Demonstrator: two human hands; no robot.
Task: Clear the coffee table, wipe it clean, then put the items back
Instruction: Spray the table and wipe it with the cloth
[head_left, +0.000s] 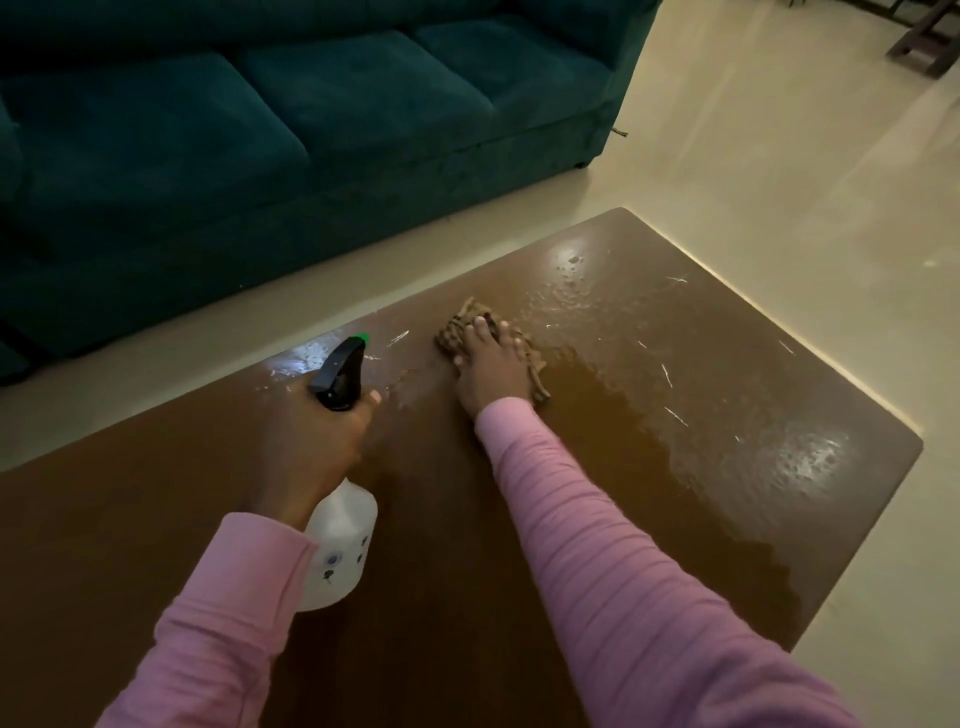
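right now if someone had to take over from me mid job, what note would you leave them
Left hand: grips the spray bottle by its neck, held over the coffee table.
Right hand: flat on the brown cloth, pressing it to the tabletop near the far edge.
Done: the table is sprayed; a wet film and droplets cover its right and far parts.
Left: wipe up the wet area, do the dry-looking near left part, then put the items back; none of them is in view.
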